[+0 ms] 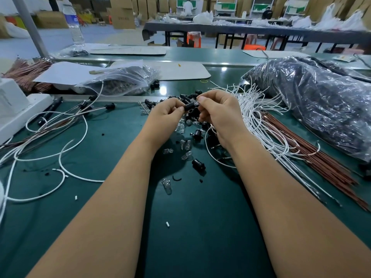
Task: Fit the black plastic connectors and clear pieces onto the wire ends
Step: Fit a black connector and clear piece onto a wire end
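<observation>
- Left hand point(167, 111), centre of the frame: grip closed, thumb and fingers pinching the left end of a black connector point(190, 106).
- Right hand point(217, 113): grip closed on the connector's right end, where a small clear piece point(195, 101) shows at the fingertips. The connector lies level between the two grips, held above the desk point(200, 227).
- Directly under and beyond the hands: a loose pile of black connectors and clear pieces point(187, 129), with strays trailing toward the lower centre.
- Right of the hands: a fan of white wires point(259, 117), touching a bundle of brown wires point(313, 153) that runs to the lower right.
- Far right: a large plastic bag point(321, 101).
- Left side: finished wires point(60, 125) with connectors fitted, looped loosely.
- Upper left: a small plastic bag point(124, 81) at the desk's raised far edge.
- Bare desk shows between the forearms, at lower centre.
</observation>
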The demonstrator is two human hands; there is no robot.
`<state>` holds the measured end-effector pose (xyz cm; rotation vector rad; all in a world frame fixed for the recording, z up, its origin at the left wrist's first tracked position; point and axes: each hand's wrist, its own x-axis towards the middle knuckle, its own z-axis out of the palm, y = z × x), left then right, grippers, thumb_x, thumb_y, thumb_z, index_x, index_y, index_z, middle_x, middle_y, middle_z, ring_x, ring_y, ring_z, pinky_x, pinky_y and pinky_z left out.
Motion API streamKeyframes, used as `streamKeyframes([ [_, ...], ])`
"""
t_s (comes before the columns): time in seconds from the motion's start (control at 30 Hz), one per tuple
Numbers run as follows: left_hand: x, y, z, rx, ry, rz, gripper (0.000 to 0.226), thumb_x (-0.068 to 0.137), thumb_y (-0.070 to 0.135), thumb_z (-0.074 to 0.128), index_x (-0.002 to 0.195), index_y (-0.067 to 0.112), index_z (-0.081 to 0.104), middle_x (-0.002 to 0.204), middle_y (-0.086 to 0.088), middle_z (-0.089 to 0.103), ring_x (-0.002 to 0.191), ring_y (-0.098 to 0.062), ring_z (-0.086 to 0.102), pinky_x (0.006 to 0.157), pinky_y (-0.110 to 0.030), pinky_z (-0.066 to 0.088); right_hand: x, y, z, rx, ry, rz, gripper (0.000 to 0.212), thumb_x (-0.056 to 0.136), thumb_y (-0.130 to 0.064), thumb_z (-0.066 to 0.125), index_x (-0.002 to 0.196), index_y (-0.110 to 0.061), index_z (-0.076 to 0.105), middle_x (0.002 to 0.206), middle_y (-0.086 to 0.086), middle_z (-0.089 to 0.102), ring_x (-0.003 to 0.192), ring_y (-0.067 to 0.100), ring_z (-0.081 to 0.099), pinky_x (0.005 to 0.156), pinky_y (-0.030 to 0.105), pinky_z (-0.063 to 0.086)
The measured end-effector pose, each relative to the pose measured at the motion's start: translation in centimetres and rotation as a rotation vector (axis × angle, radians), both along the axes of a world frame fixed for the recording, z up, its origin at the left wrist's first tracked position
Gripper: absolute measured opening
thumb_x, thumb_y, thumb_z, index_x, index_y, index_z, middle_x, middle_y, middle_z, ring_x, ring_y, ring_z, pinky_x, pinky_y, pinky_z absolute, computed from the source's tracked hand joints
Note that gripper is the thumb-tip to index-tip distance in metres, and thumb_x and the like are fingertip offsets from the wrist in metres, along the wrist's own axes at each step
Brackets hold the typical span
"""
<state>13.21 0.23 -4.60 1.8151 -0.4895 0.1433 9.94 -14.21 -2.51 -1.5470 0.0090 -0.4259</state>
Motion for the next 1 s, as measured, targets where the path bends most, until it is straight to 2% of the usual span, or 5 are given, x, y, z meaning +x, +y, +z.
streamKeyframes([
  [0.23,-0.1,0.0,0.1,0.022,-0.017,0.019,0.018,0.097,0.016,0.050,0.086,0.015,0.063,0.051,0.016,0.042,0.044,0.000,0.033,0.044,-0.011,0.029,-0.1,0.0,0.0,-0.008,-0.009,-0.007,0.008,0.089,-0.004,0.061,0.082,-0.006,0.065,0.062,0.002,0.057,0.048,0.011,0.051,0.049,0.021,0.046],
  [0.4,-0.2,0.0,0.2,-0.019,0.000,0.003,0.013,0.094,0.013,0.055,0.089,0.007,0.065,0.062,0.004,0.043,0.052,-0.004,0.035,0.048,-0.011,0.031,-0.1,0.1,0.0,-0.042,-0.014,-0.010,0.009,0.089,-0.003,0.061,0.082,-0.007,0.065,0.063,0.001,0.058,0.046,0.009,0.052,0.049,0.020,0.047],
  [0.63,-0.4,0.3,0.4,-0.014,-0.036,0.017,0.016,0.093,0.008,0.059,0.079,0.014,0.065,0.058,0.009,0.056,0.050,-0.001,0.047,0.055,-0.013,0.040,0.0,-0.2,-0.2,-0.158,-0.032,0.015,0.014,0.090,-0.002,0.063,0.079,-0.010,0.064,0.058,-0.002,0.058,0.045,0.006,0.051,0.048,0.020,0.047],
  [0.77,-0.7,0.4,0.5,-0.002,-0.041,0.012,0.013,0.092,0.010,0.061,0.081,0.012,0.068,0.060,0.008,0.062,0.049,0.003,0.047,0.053,-0.008,0.037,-0.1,-0.7,-0.1,-0.252,-0.035,0.023,0.015,0.090,-0.002,0.063,0.080,-0.013,0.064,0.063,-0.001,0.059,0.046,0.006,0.051,0.051,0.020,0.048],
  [1.0,-0.8,0.4,0.7,-0.075,-0.004,0.005,0.015,0.089,0.008,0.066,0.076,0.015,0.067,0.055,0.009,0.062,0.045,0.001,0.048,0.050,-0.010,0.038,-0.2,-1.1,0.1,-0.133,0.062,0.113,0.012,0.092,-0.005,0.061,0.081,-0.007,0.063,0.061,0.005,0.056,0.044,0.011,0.048,0.048,0.024,0.045],
])
